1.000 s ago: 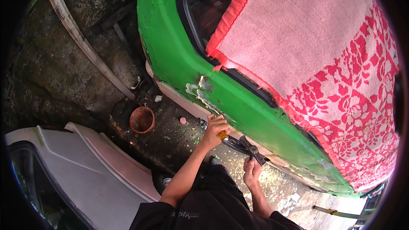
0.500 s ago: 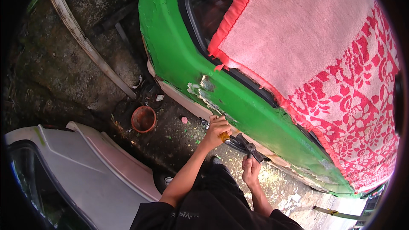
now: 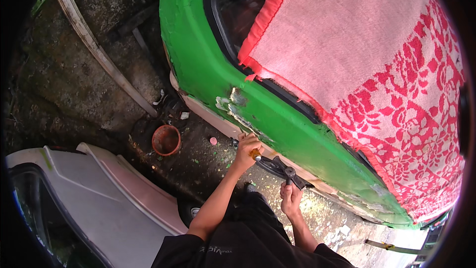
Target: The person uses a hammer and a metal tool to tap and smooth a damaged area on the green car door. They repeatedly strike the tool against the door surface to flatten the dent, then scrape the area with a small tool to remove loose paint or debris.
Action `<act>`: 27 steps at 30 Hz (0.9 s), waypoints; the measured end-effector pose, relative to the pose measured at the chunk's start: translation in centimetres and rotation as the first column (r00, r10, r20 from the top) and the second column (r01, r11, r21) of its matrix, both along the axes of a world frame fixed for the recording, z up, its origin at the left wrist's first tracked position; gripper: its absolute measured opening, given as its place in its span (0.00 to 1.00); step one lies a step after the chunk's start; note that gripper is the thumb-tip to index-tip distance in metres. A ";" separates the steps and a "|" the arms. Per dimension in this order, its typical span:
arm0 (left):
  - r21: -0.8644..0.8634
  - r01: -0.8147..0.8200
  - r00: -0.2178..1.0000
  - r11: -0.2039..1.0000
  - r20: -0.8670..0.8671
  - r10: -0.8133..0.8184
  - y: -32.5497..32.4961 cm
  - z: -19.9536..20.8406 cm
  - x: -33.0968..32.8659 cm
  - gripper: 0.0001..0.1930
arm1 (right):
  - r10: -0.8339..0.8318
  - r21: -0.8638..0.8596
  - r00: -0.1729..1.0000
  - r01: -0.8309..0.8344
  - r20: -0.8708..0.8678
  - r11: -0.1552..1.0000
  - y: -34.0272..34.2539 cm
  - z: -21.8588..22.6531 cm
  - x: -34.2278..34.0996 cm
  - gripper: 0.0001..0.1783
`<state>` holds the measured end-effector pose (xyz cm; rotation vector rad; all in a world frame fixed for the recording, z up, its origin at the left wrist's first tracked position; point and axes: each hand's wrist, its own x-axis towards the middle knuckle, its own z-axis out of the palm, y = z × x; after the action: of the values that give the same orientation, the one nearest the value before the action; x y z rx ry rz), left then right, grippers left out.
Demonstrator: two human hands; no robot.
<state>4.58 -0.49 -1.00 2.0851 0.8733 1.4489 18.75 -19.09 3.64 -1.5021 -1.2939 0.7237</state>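
Observation:
My left hand (image 3: 248, 150) is wrapped around a tool with an amber handle (image 3: 255, 154), held at the lower side of a green car (image 3: 277, 119). The tool's working end is hidden behind my fingers and the panel. My right hand (image 3: 291, 201) grips the short-looking handle of a hammer (image 3: 289, 171), its dark head raised near the butt of the amber handle, with a gap between them. Beside both hands, the green paint gives way to a pale, bare lower strip. Chipped, flaking patches (image 3: 237, 100) show on the panel farther left.
A red-and-white floral towel (image 3: 347, 44) covers the car's windows. Behind and left stands a grey car (image 3: 99, 193). A terracotta pot (image 3: 166, 140) and a pink round piece (image 3: 213, 141) lie on the debris-strewn ground. A long pale curved strip (image 3: 99, 47) leans farther back.
My left hand and the amber-handled tool have shifted slightly up and left along the panel. The hammer stays nearly in place, so the gap to the handle looks a little wider.

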 end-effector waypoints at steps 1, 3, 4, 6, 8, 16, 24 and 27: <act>0.011 0.014 1.000 1.000 -0.007 -0.014 -0.2 0.0 0.0 0.16 | -0.001 0.004 1.000 0.001 0.014 1.000 0.1 0.1 0.0 0.32; 0.033 0.041 0.999 0.999 -0.023 -0.040 -0.6 0.1 0.0 0.13 | -0.026 -0.014 1.000 0.026 0.008 1.000 0.2 -0.2 0.6 0.28; 0.039 0.056 0.998 0.998 -0.033 -0.055 -0.8 1.0 0.0 0.12 | -0.038 -0.030 0.999 0.038 0.003 0.999 0.0 -0.3 0.7 0.26; 0.048 0.061 0.997 0.997 -0.054 -0.059 -0.9 2.0 -0.1 0.12 | -0.042 -0.057 0.999 0.041 -0.003 0.998 0.1 -0.2 0.6 0.26; 0.057 0.070 0.995 0.996 -0.069 -0.066 -0.8 2.6 0.1 0.12 | -0.020 -0.011 0.999 0.019 -0.035 1.000 0.2 -0.4 0.3 0.31; 0.056 0.032 0.999 0.998 -0.043 -0.030 0.0 2.7 0.2 0.15 | 0.001 0.004 1.000 -0.001 -0.016 1.000 0.6 -0.1 0.0 0.31; 0.064 0.052 0.997 0.997 -0.053 -0.048 -0.1 3.1 0.4 0.14 | 0.020 0.012 1.000 -0.020 0.012 1.000 0.2 0.0 -0.3 0.32; 0.077 0.057 0.996 0.995 -0.077 -0.051 0.4 3.4 0.3 0.13 | 0.010 0.001 0.999 -0.010 -0.038 1.000 0.1 -0.1 -0.5 0.32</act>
<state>4.91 -0.08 2.36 2.2171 0.7929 1.4066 18.29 -19.00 3.52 -1.4760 -1.2735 0.7546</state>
